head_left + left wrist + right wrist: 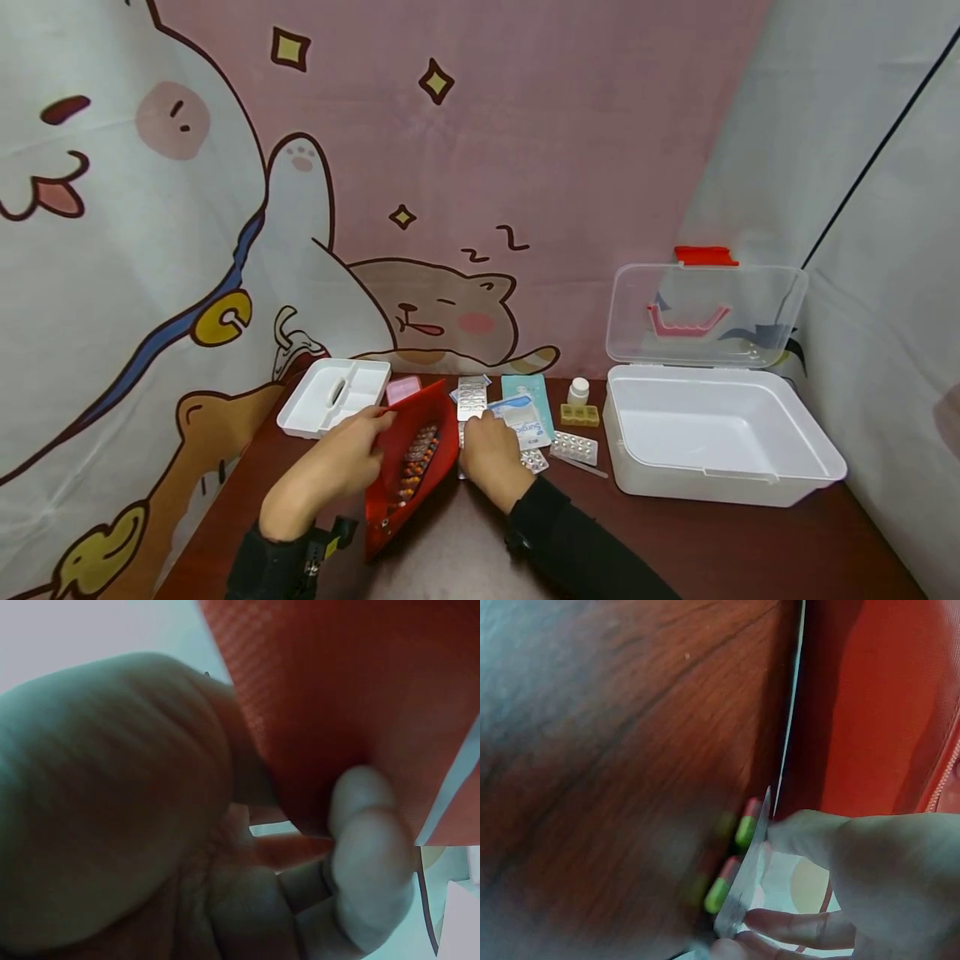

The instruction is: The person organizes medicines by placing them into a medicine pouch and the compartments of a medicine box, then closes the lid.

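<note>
- Head view: the red pouch (441, 408) stood tilted and gaping at 7 o'clock of the picture, between both hands, with a row of capsules (418, 467) inside.
- On a dial centred on the pouch, the left hand (347, 457) was at 9 o'clock, its thumb and fingers pinching the rim.
- At 3 o'clock, the right hand (497, 460) pinched a blister strip (746, 881) by its edge, just beside the pouch; red-and-green capsules bulged from it.
- The pouch looked light and floppy, its textured skin probably easy to grip; the upper rim seemed the best hold, clear of the zip (945, 780).
- The strip looked thin, springy and slightly slick; flat edges seemed the safest grip, since squeezing the blisters could crush capsules.
- Farther out at 3 o'clock stood a white box (720, 492); a white tray (307, 408) lay near 10 o'clock.
</note>
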`<state>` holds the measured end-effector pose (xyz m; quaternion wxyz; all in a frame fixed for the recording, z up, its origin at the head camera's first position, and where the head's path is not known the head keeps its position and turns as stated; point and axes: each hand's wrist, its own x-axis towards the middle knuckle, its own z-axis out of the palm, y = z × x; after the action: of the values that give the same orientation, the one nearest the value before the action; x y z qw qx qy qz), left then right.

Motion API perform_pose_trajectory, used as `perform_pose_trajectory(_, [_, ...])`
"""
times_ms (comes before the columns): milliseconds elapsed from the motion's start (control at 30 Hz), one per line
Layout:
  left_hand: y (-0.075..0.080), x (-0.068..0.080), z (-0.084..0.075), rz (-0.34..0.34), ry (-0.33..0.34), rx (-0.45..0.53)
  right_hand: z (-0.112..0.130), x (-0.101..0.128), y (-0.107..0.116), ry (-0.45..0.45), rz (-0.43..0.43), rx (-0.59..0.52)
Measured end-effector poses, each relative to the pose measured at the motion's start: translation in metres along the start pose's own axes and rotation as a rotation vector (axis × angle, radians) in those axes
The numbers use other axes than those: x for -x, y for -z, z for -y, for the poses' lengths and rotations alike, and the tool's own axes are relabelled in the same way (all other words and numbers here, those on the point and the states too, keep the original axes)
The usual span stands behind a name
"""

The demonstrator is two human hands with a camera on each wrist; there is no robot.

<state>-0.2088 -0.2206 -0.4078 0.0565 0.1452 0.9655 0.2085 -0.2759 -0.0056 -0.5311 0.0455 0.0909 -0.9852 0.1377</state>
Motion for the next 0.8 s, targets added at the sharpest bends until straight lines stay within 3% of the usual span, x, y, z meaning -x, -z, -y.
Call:
perform_pose_trajectory(600, [-0.003,0.001,0.001,0.004,0.01,0.023,0.002,0.01,0.035,0.076,0.058,-0.003])
perform_pose_trajectory(800, [-0.002,0.001,0.001,0.001,0.01,0.031,-0.011,0.007,0.037,0.099,-0.037,-0.065])
